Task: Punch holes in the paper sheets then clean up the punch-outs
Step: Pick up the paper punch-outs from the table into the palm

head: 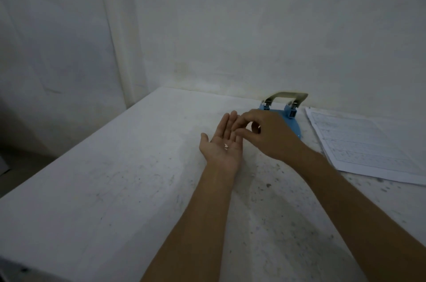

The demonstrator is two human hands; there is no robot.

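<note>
Cleanup stage, by the look of it: sheets [366, 143] lying flat at the right of the table [115, 178], hole punch [291, 115] parked at the back near the wall [207, 28], just left of the sheets and partly hidden behind the right hand.

Left hand [221, 145] laid out flat, palm up, fingers extended toward the wall, closed on nothing; serving as a tray. A few white punch-outs [226, 146] resting in the hollow of the palm.

Right hand [269, 134] hovering just over the left fingers, thumb and fingertips pinched together. Probably carrying another punch-out, but too small to confirm, so contents of the pinch unclear.

To do this step well: keep the left palm level and slightly cupped so the discs do not slide off. Release the pinch low over the hollow of the palm, not out over the fingers. Avoid quick moves, since such light scraps drift easily. Check the speckled tabletop closely, as white bits blend in there.

Orientation: punch with its long axis running left to right, roughly along the wall, metal handle [287, 95] raised at the back, blue base toward the person. Sheets with the long axis running away from the person, angled a little leftward toward the wall.
</note>
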